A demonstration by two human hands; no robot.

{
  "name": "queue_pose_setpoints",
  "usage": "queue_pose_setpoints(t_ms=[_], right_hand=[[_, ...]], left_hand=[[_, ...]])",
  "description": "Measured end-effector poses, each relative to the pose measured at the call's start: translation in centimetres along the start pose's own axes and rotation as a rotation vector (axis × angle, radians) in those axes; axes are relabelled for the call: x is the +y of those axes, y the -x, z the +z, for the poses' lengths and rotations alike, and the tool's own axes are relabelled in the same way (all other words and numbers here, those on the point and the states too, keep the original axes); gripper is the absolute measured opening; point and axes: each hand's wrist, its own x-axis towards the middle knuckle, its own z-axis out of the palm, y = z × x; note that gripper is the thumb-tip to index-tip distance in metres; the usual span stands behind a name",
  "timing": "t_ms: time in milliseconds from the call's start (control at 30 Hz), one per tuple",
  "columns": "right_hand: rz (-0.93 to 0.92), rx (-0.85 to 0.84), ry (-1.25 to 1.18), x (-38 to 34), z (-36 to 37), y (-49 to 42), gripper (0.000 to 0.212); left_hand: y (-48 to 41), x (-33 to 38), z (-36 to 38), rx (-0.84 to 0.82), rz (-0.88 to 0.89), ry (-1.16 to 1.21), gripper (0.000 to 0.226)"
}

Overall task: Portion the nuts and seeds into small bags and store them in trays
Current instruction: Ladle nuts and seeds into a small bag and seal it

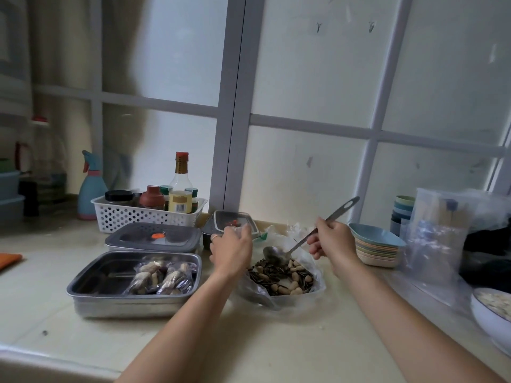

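The nut-and-seed mix (282, 277) lies in an open plastic bag on the tabletop, just in front of both hands. The spoon (293, 248) slants over it, bowl low-left and handle up-right, gripped by the right hand (330, 239). The left hand (232, 246) hovers curled beside the bowl. Whether it pinches a clear bag, I can't tell. Filled bags (163, 276) sit in the steel tray (124, 305), left.

Surface (276, 341): pale cream. Tray (83, 283): silver-grey metal. Nuts and seeds (279, 277): tan shells mixed with black seeds striped white. Spoon (293, 251): grey metal. Small bag (243, 228): appears colourless, though the view is blurred. Lid (132, 239): grey with an orange spot. Basket (124, 217): white, patterned with round holes. Spray bottle (90, 189): light blue, pink base. Glass bottle (181, 186): red cap, gold neck, yellow label. Stacked dishes (376, 247): pastel bands, blue on top.
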Motion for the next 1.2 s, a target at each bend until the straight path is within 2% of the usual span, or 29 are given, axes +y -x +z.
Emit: queue_pose_setpoints(t_ms=[100, 167, 267, 400, 567, 800, 967, 1200], right_hand=[[0.028, -0.041, -0.115, 1.4, -0.1, 0.2, 0.029], [0.048, -0.084, -0.168, 1.8, -0.1, 0.5, 0.027], [0.069, -0.179, -0.207, 1.7, 0.2, 1.1, 0.027], [0.098, -0.214, -0.248, 1.3, 0.7, 1.6, 0.028], [0.149, -0.192, -0.286, 1.2, 0.6, 1.9, 0.026], [0.247, -0.308, -0.196, 2.0, 0.6, 2.0, 0.023], [0.196, -0.258, -0.214, 1.9, 0.2, 1.6, 0.022], [0.050, -0.131, -0.027, 2.9, -0.4, 1.0, 0.031]], left_hand=[[-0.4, -0.3, 0.2, -0.039, -0.049, 0.016, 0.084], [-0.8, -0.6, 0.3, -0.041, -0.068, 0.020, 0.091], [-1.1, -0.8, -0.1, -0.047, -0.066, 0.030, 0.084], [-1.1, -0.8, 0.0, -0.036, -0.017, 0.029, 0.058], [-1.1, -0.9, 0.0, 0.000, -0.013, 0.138, 0.053], [-0.5, 0.0, -0.6, 0.057, 0.031, 0.193, 0.050], [0.1, 0.2, -0.8, 0.059, 0.081, 0.169, 0.049], [0.5, 0.5, -0.9, 0.052, 0.100, 0.151, 0.052]])
